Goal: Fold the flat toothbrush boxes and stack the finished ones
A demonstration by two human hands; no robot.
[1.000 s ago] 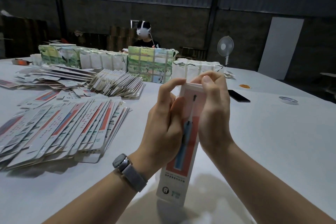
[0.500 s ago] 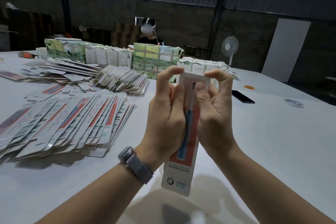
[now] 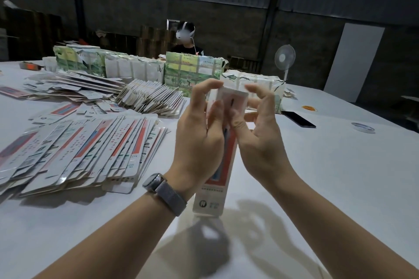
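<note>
I hold one tall white and red toothbrush box (image 3: 215,190) upright above the table, its printed front toward me. My left hand (image 3: 199,140) grips its left side, thumb on the front and forefinger curled over the top corner. My right hand (image 3: 258,138) grips the right side, thumb pressed on the front and fingers curled near the top flap. A fanned pile of flat boxes (image 3: 74,152) lies on the table to the left. Further back sits another stack of flat boxes (image 3: 152,97).
A white table (image 3: 328,176) carries wrapped bundles (image 3: 192,70) along the back, a black phone (image 3: 298,119), a tape roll (image 3: 362,127) and an orange disc (image 3: 309,108) on the right. A person sits behind the bundles. A fan (image 3: 284,56) stands beyond.
The box has been lifted slightly and my fingers have shifted at its top: the right forefinger came off the top edge and now curls beside the flap.
</note>
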